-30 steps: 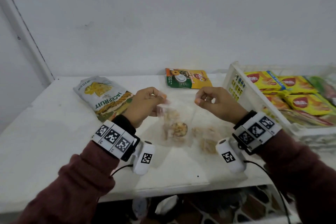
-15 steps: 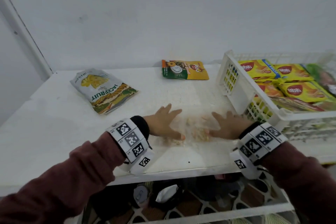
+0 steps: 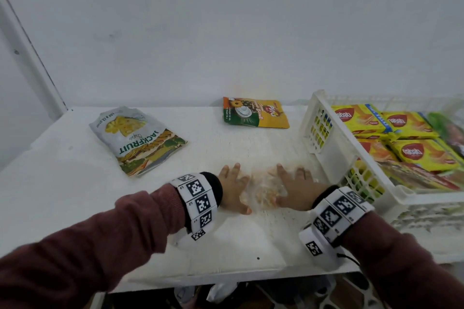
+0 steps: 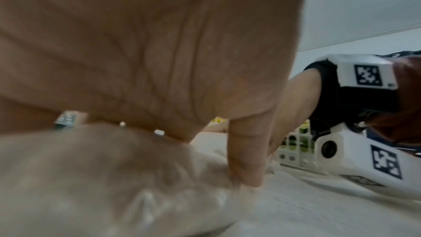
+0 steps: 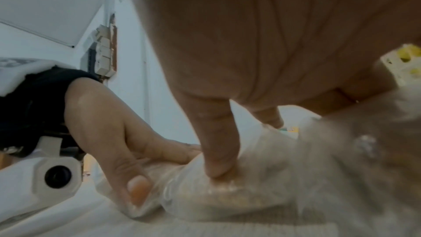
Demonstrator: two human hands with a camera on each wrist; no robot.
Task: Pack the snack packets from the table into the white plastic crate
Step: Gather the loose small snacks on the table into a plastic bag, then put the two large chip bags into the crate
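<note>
Both my hands, left (image 3: 233, 189) and right (image 3: 297, 189), press flat, fingers spread, on the clear snack bag (image 3: 263, 190), lying left-right on the worktop (image 3: 75, 183).

White table (image 3: 75, 208) bears jackfruit packet (image 3: 136, 138), orange-green packet (image 3: 254, 116), clear snack bag (image 3: 263, 189), white crate (image 3: 326, 155) at right.

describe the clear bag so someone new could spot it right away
On the white table, look just left of the crate, at the near edge. The clear bag lies flat under both hands there. Unlike the two printed packets farther back, it is see-through, showing pale snack pieces.
</note>
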